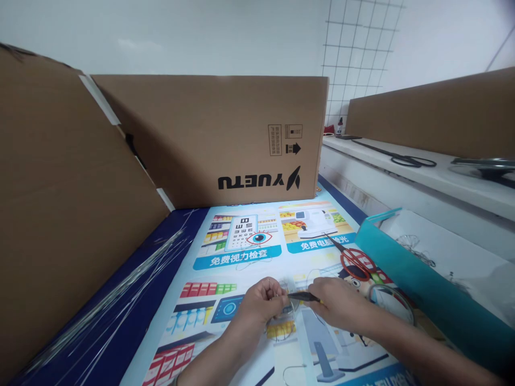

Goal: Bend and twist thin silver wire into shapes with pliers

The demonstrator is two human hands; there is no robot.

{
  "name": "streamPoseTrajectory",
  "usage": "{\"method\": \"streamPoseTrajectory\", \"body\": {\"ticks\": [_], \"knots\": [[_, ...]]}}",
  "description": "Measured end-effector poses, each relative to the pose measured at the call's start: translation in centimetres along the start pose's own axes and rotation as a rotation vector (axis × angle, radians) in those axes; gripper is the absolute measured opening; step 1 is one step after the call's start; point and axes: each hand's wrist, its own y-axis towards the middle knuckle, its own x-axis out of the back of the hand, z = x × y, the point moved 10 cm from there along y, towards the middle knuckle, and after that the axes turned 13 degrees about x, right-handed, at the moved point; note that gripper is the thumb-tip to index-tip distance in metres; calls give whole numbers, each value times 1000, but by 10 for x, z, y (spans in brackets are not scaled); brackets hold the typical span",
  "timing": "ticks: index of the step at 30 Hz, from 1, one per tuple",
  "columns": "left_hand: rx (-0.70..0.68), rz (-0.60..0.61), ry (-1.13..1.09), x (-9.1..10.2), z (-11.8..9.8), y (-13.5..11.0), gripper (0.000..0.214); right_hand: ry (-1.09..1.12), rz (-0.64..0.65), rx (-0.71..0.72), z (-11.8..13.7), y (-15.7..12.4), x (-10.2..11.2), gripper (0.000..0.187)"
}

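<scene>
My left hand (266, 301) pinches at thin wire (281, 333), with thumb and fingertips together. Loops of the wire hang below and beside the fingers against the printed sheet. My right hand (336, 303) is closed around dark narrow-nosed pliers (302, 296), whose tip points left and meets the left fingertips. The palm hides the pliers' handles. Just beyond the right hand lie red-handled scissors (357, 264), with blades pointing away to the left. A clear round ring, perhaps a tape roll (391, 301), sits beside the right forearm.
A teal box (426, 284) with coiled wire (414, 247) stands at right. Long thin strands (120, 300) lie on the blue strip at left. Cardboard panels (193, 139) wall off the back and left. Black scissors (410, 160) rest on the right ledge (378, 150).
</scene>
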Motion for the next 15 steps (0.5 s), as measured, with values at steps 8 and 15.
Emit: {"method": "streamPoseTrajectory", "body": {"ticks": [8,15], "knots": [[5,20,-22,-4,-7,-7,20,6,-13,6,-2,1,-2,27],[-21,19,-6,-2,-9,-4,20,23,-9,-3,-4,3,-2,32]]}}
